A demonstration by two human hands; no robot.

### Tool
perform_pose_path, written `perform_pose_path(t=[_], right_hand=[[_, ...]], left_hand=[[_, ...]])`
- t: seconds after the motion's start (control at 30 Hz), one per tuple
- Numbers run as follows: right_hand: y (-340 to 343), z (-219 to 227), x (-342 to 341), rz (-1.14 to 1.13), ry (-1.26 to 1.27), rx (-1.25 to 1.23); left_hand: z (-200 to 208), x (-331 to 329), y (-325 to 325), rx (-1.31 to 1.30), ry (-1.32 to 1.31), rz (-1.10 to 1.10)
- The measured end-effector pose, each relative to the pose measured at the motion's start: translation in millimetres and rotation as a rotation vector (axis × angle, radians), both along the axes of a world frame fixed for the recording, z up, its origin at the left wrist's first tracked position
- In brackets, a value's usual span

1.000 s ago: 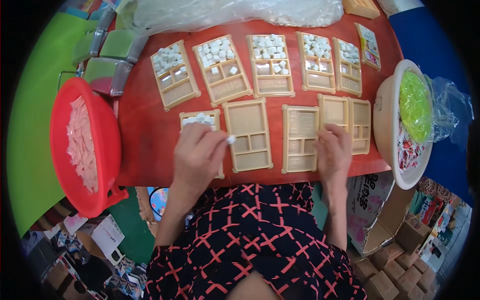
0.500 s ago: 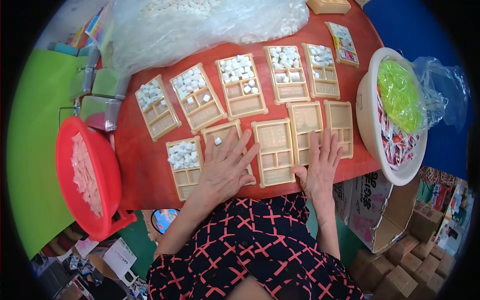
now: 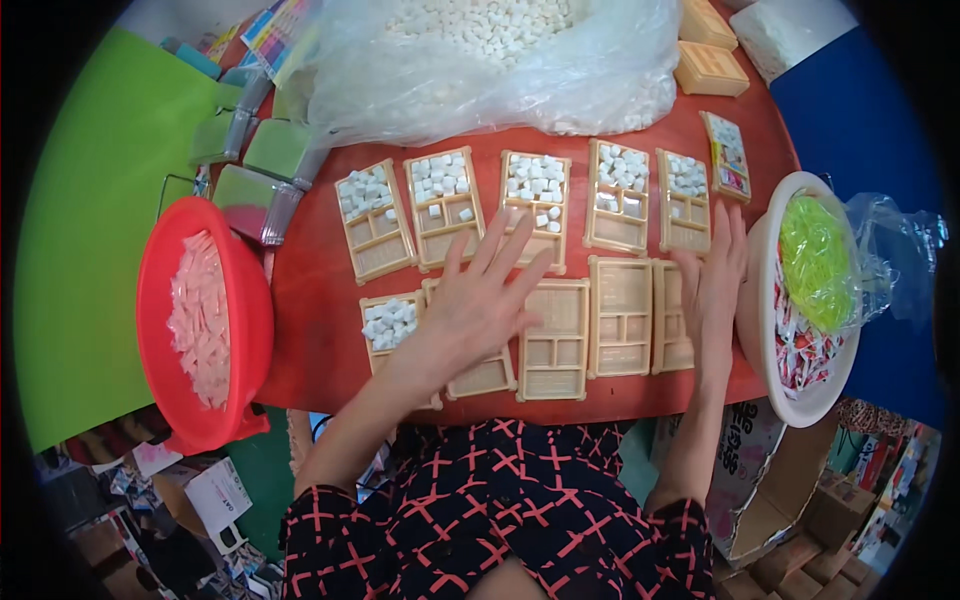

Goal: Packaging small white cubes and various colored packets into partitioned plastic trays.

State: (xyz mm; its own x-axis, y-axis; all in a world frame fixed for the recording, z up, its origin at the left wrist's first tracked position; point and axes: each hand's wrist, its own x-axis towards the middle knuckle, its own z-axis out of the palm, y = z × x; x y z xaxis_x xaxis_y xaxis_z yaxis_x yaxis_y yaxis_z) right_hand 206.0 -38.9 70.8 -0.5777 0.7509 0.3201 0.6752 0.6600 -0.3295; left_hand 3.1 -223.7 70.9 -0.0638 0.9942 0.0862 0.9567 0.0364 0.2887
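Observation:
My left hand (image 3: 482, 305), fingers spread and holding nothing, hovers over the front row of beige divided trays, partly hiding a tray (image 3: 482, 377). Its fingertips reach toward a back-row tray (image 3: 540, 250) with white cubes (image 3: 537, 178) in its large compartment. Under my left forearm lies another cube-filled tray (image 3: 391, 322). My right hand (image 3: 716, 275), fingers stretched out and also holding nothing, is at the right end, partly covering a tray (image 3: 670, 320) with no cubes visible. Two more trays without cubes, one plain tray (image 3: 555, 298) and its neighbour (image 3: 620, 285), lie between my hands.
A big clear bag (image 3: 500, 110) of white cubes fills the table's far side. At left stands a red basin (image 3: 255, 310) of pink packets; at right, a cream basin (image 3: 755, 300) holds a green bundle and small packets. Stacked beige trays (image 3: 712, 68) sit far right.
Both hands have lifted from the front trays and moved farther away; the right has also gone rightward, near the cream basin. The whole view has shifted, and the trays look otherwise unchanged.

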Motion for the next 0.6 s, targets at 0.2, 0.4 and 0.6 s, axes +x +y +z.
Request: perform_pose_path(t=[0.2,0.4,0.6], right_hand=[[97,-42,-23,0.045,0.148,-0.095],[92,-45,-28,-0.03,0.199,-0.455],[84,-41,-22,0.053,0.14,-0.337]], left_hand=[[-16,-22,81,0.187,0.051,-0.052],[-35,-21,114,0.053,0.132,-0.067],[-37,-22,108,0.029,0.083,-0.028]])
